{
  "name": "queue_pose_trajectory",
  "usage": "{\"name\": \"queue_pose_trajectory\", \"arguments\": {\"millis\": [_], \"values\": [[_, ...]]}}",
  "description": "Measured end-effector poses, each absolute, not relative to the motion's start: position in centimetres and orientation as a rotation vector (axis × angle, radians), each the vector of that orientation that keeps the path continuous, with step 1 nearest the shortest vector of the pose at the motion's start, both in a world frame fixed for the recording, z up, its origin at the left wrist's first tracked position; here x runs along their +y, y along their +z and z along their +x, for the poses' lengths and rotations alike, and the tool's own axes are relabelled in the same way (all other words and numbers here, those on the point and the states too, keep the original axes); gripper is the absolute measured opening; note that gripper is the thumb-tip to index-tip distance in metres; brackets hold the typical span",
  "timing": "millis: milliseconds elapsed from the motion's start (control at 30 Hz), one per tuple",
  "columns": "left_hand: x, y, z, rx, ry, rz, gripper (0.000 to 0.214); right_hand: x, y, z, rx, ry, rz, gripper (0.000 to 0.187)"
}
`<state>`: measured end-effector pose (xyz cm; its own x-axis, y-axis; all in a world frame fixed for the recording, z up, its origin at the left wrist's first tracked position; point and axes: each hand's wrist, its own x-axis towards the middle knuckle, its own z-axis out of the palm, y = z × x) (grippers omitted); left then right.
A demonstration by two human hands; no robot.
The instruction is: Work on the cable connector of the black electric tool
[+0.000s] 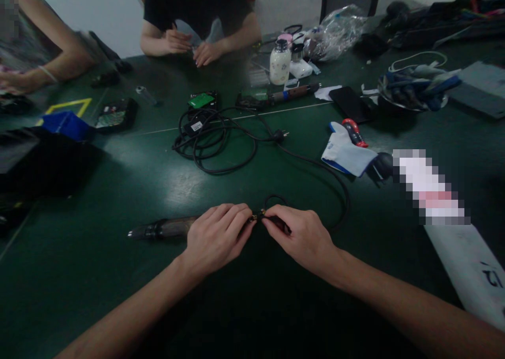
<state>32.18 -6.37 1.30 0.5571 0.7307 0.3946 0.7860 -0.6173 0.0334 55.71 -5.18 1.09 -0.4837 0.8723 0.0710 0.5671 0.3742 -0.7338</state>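
My left hand [221, 233] is closed round the rear part of a dark electric screwdriver [169, 228], which lies along the green table with its metal tip pointing left. Close beside it, my right hand [298, 230] pinches the end of a black power cable [341, 183]. Small brass-coloured metal shows between both sets of fingertips, where the screwdriver's end and the cable's end meet. Whether the two are joined cannot be made out. From my right hand the cable loops away to a coiled bundle [221, 170] with a labelled black adapter [195, 126] and a plug [281, 135].
Right of the cable lie a white-and-blue glove [347, 151] and a red-and-black handle [355, 133]. Farther back are a phone-like black slab [351, 104], a bowl of gloves [414, 93], a second screwdriver [295, 93] and a bottle [280, 64]. A blue bin [65, 125] stands left. Two people sit opposite.
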Motion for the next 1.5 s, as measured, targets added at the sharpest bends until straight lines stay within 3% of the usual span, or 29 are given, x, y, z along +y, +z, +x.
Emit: {"name": "queue_pose_trajectory", "arguments": {"millis": [667, 1500], "values": [[-6.4, 1.2, 32.0, -1.210, -0.562, -2.669, 0.032, -5.2, 1.4, 55.7, -2.210, 0.888, -1.256, 0.012], [-6.9, 4.0, 32.3, -1.505, -0.719, -2.695, 0.017, -5.2, 1.4, 55.6, -2.204, 0.864, -1.273, 0.010]]}}
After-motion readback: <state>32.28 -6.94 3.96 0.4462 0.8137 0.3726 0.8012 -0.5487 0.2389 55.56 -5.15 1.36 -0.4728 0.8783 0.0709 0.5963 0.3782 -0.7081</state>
